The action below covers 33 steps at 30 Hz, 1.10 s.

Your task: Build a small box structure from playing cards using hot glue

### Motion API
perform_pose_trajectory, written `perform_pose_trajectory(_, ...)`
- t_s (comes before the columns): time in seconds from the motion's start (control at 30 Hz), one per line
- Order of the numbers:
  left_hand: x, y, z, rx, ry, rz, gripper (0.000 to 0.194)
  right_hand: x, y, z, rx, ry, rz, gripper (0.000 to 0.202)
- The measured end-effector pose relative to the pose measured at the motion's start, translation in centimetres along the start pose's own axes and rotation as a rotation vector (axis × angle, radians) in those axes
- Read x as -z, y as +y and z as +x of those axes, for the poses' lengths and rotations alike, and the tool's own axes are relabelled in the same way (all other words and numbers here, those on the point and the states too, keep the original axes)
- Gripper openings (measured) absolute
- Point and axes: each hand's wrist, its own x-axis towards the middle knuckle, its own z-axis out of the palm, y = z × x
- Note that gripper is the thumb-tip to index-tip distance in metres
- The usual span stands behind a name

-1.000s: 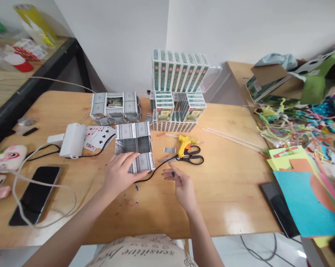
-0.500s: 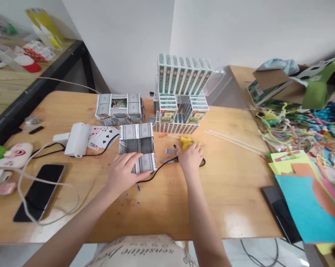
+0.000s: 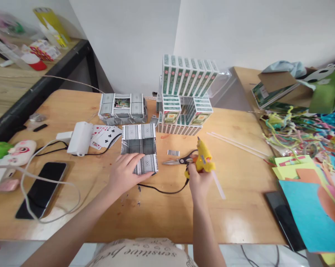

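Note:
My right hand (image 3: pixel 200 180) is wrapped round the handle of a yellow hot glue gun (image 3: pixel 203 155). The gun is off the table, nozzle pointing away from me, with a clear glue stick (image 3: pixel 219 185) out of its back. My left hand (image 3: pixel 125 170) grips the near left side of an open box made of playing cards (image 3: pixel 139 131), thumb along its front edge and fingers over its top. Scissors (image 3: pixel 181 160) lie between the box and the gun, partly behind the gun. Just beyond them is a small piece cut from a card (image 3: pixel 173 152).
Behind stand a stack of green-and-white card packs (image 3: pixel 188 78) and a finished-looking card block (image 3: pixel 122 108). Loose cards (image 3: pixel 106 135), a white adapter (image 3: pixel 79 139) and a phone (image 3: pixel 42 189) lie left. Glue sticks (image 3: pixel 236 144) and coloured paper (image 3: pixel 309 211) lie right.
My right hand has lifted the glue gun off the table, drawn it nearer and turned its nozzle away from me, uncovering the scissors. My left hand stays on the box.

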Motion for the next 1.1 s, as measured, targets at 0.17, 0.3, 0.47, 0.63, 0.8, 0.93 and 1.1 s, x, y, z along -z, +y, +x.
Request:
perform_pose_trajectory(0.17,0.1,0.1,0.0,-0.004,0.001,-0.007,0.043,0.2,-1.0,-3.3,-0.224,-0.289,0.11,0.029)
perform_pose_trajectory(0.3,0.0,0.1,0.0,-0.004,0.004,-0.014,0.043,0.1,-0.6,-4.4,-0.258,-0.49,0.145,0.036)
perform_pose_trajectory(0.47,0.0,0.1,0.1,-0.015,0.013,-0.001,0.042,-0.4,-0.2,-4.8,-0.292,-0.524,0.162,0.04)
perform_pose_trajectory(0.63,0.1,0.1,0.1,-0.001,0.006,-0.017,0.041,-0.6,-0.4,-4.7,-0.291,-0.513,0.177,0.042)
perform_pose_trajectory(0.8,0.0,0.1,0.2,0.0,0.002,-0.013,0.041,-0.7,-0.5,-4.3,-0.278,-0.508,0.144,0.042)
perform_pose_trajectory(0.93,-0.1,0.0,0.1,-0.014,0.013,-0.008,0.041,-0.8,-0.6,-4.0,-0.224,-0.515,0.143,0.04)
perform_pose_trajectory(1.1,-0.1,0.0,0.1,-0.01,0.01,-0.011,0.042,-0.8,-1.1,-3.7,-0.254,-0.526,0.182,0.039)
